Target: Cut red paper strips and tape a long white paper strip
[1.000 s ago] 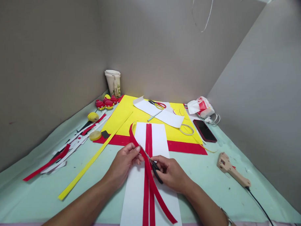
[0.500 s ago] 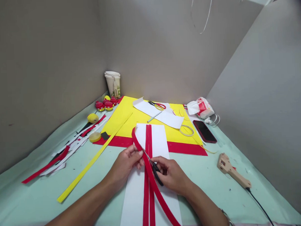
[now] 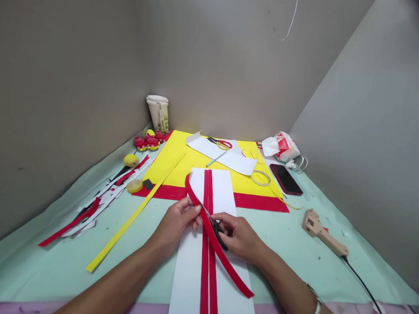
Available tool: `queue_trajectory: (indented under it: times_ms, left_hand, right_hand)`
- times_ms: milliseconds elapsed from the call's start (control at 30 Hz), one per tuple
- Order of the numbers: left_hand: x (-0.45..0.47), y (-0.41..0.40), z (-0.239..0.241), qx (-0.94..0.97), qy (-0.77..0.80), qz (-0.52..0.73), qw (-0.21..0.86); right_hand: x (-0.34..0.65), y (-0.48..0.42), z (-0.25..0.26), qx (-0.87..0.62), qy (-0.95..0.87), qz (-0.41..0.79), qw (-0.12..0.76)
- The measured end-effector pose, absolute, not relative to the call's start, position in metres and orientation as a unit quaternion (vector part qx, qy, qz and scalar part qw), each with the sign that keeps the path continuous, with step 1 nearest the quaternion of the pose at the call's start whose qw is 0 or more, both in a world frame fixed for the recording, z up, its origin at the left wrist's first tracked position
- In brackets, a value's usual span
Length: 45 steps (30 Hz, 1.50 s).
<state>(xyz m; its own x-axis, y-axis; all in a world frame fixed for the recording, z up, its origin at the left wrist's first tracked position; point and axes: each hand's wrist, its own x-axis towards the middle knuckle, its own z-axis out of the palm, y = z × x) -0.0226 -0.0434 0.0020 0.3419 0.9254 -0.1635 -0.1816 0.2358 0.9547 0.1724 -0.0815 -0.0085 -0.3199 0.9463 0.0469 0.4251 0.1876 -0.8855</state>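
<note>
My left hand (image 3: 182, 217) pinches a long red strip (image 3: 224, 257) between thumb and fingers. The strip bends over at its far end and its near end hangs toward me at the right. My right hand (image 3: 241, 236) is closed on a pair of black-handled scissors (image 3: 217, 234), whose blades lie along the strip's edge close to my left fingers. How far the blades are apart I cannot make out. Beneath both hands lies a long white sheet (image 3: 222, 193) with two narrow red strips (image 3: 208, 267) running lengthwise side by side.
Behind lie yellow sheets (image 3: 171, 153) over a red one, with other scissors (image 3: 223, 143), a pencil and a tape ring (image 3: 260, 178). Left are a yellow strip (image 3: 136, 214) and scraps (image 3: 84, 216). Right are a phone (image 3: 286, 178) and a corded glue gun (image 3: 324, 233). A cup (image 3: 158, 114) stands behind.
The view has tilted slightly downward, moving the table up in the picture. My hands keep their grips, and the strip's near end sits a little higher.
</note>
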Motion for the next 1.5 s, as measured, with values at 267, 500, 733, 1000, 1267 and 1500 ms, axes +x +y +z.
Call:
queue_trajectory:
  times_ms: [267,500,733,1000,1267,1500]
  left_hand:
    - [-0.02,-0.044,-0.001,0.486,0.394,0.411,0.663]
    - [-0.021,-0.044,-0.001,0.502,0.403,0.412,0.645]
    - [-0.019,-0.044,0.004,0.474,0.399,0.418,0.664]
    - [-0.02,-0.043,-0.001,0.496,0.395,0.41,0.656]
    - [-0.021,-0.045,0.002,0.501,0.4,0.414,0.647]
    - [-0.02,-0.045,0.001,0.512,0.412,0.396,0.641]
  right_hand:
    - [0.173,-0.082,-0.009,-0.488,-0.697,0.412,0.325]
    - [0.173,-0.081,-0.009,-0.493,-0.695,0.408,0.329]
    - [0.174,-0.082,-0.008,-0.493,-0.7,0.402,0.324]
    - [0.174,-0.082,-0.013,-0.5,-0.683,0.418,0.332]
    - [0.173,-0.081,-0.016,-0.5,-0.672,0.426,0.343]
    - [0.172,-0.082,-0.012,-0.5,-0.672,0.426,0.34]
